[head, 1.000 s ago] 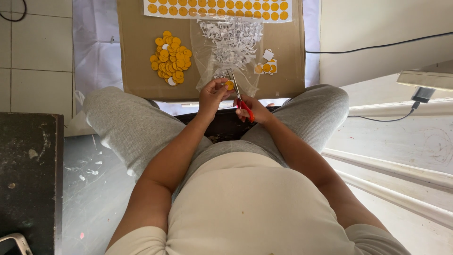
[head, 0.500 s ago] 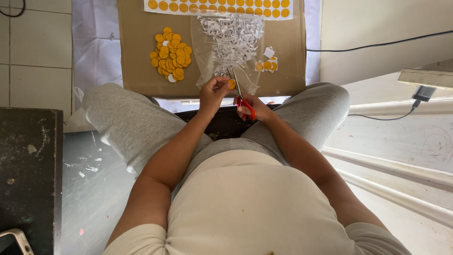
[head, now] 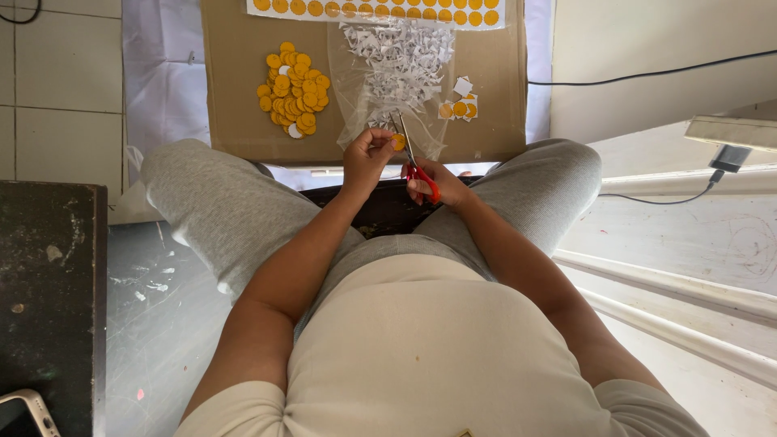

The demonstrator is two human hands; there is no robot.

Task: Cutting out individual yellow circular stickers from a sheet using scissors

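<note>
My left hand (head: 366,158) pinches a small orange paper disc (head: 397,142) by its edge, above the near side of a brown cardboard sheet (head: 243,97). My right hand (head: 433,180) grips red-handled scissors (head: 414,158), whose blades point up against the disc. A pile of cut orange discs (head: 294,89) lies on the cardboard to the left. White paper scraps (head: 402,61) are heaped on a clear plastic sheet in the middle. A few square pieces with orange circles (head: 460,105) lie to the right. A white strip of uncut orange circles (head: 376,10) runs along the far edge.
I sit with grey-trousered knees (head: 202,194) spread around the cardboard. A dark table (head: 48,291) with a phone corner (head: 28,409) stands at left. A black cable (head: 647,77) crosses the wall at right, and a white ledge (head: 688,267) runs below.
Both hands have stayed close together over the cardboard's near edge; the scissors and disc have shifted only slightly between the frames.
</note>
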